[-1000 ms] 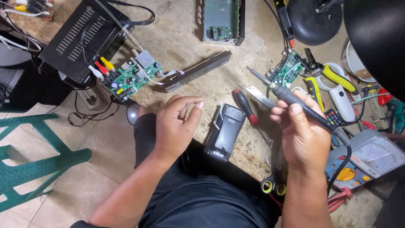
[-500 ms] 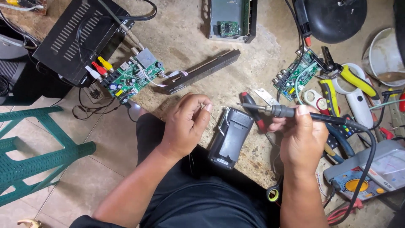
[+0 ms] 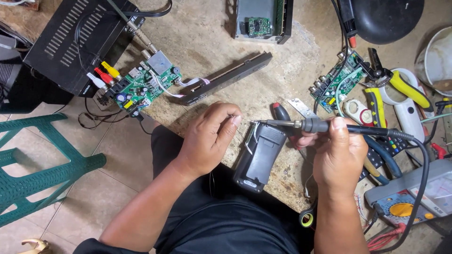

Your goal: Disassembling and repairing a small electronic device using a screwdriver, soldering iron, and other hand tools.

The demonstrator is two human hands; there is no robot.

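black soldering iron point(image 3: 329, 127) gripped in right hand point(image 3: 336, 157), tip level, nearly touching left hand point(image 3: 207, 141) fingertips, pinched narrow on something too small to tell, above black handset point(image 3: 261, 155) at tabletop point(image 3: 212, 47) edge. risk: hot tip slips, burns fingers.

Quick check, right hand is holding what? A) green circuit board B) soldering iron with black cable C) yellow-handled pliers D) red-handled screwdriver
B: the right hand grips the dark soldering iron level, its tip pointing toward the fingertips of the left hand, with the black cable trailing off to the right; the yellow-handled pliers lie untouched on the bench.
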